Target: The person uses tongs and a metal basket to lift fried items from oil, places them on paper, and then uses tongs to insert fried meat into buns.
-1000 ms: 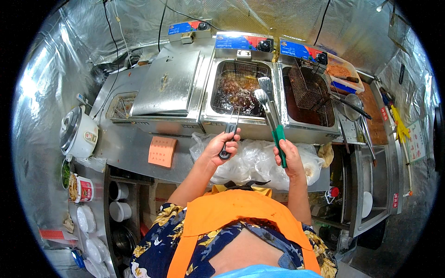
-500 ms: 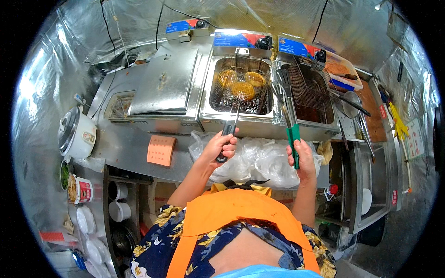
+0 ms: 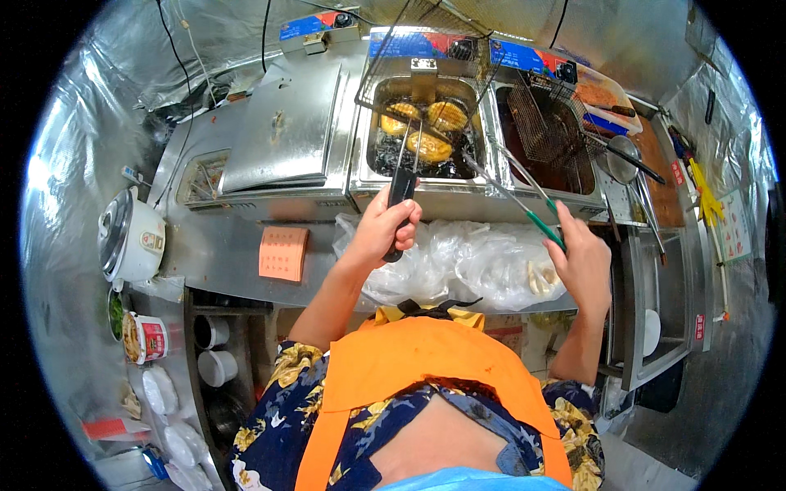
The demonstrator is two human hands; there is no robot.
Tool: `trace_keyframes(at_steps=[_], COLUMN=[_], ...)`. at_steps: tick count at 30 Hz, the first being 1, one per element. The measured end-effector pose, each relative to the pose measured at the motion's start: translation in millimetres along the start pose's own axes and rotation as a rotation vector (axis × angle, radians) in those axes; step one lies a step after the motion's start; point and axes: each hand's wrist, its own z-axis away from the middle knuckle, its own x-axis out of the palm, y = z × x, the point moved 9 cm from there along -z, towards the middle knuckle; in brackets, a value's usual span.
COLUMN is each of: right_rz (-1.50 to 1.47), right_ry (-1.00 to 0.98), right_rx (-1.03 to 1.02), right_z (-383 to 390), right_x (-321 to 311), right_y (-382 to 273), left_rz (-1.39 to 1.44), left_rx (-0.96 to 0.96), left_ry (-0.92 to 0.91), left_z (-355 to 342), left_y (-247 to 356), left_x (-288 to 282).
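My left hand (image 3: pixel 390 226) is wrapped round the black handle (image 3: pixel 401 188) of a wire fry basket (image 3: pixel 434 20), which is raised and tilted over the middle fryer (image 3: pixel 364 159). Below the mesh, in the dark bubbling oil, lie three golden round cakes: one at the left (image 3: pixel 399 119), one at the right (image 3: pixel 448 116) and one in front (image 3: pixel 430 148). Green-handled metal tongs (image 3: pixel 516 196) are in my right hand (image 3: pixel 583 258), their arms spread. The tong tips are over the right side of that fryer, apart from the cakes.
A second fry basket (image 3: pixel 547 123) rests in the right fryer. Metal lids (image 3: pixel 282 127) cover the left one. Clear plastic bags (image 3: pixel 458 266) lie on the counter before me. A white rice cooker (image 3: pixel 131 233) stands left; a strainer (image 3: pixel 622 155) lies right.
The fry basket has risen out of the oil and tilted up, while the cakes are now in the oil beneath it. My right hand has moved right, and the tongs have spread.
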Motion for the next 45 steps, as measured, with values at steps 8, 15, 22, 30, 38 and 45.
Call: trace_keyframes(at_steps=[8,15,22,30,38,45], right_rz=[0.352,0.386,-0.335,-1.05,-1.128,-1.214], right_ry=[-0.081,0.016,-0.225,-0.428,-0.315,-0.16], right_rx=[-0.32,-0.448,-0.007,0.471,0.494,0.406], right_z=[-88.1,-105.4,-92.0,-51.6,-29.9,-38.1], right_x=[45.1,75.6,89.7,117.5,109.2,79.8], right_y=[-49.3,-66.4,7.5,46.7,47.6,8.4], left_rz=[-0.194,-0.243,-0.21,-0.227,-0.417,-0.438], left_rx=[0.085,0.136,0.175,0.213,0.243,0.298], left_ry=[-0.036,-0.055,0.022,0.041,0.161,0.152], left_z=[-16.9,-18.7,-15.9,-18.3,-18.6,-26.0], left_y=[8.5,6.8,15.2,21.2,13.3,-11.9], left_x=[13.1,10.8,-8.4,-20.5,-34.8,-31.0])
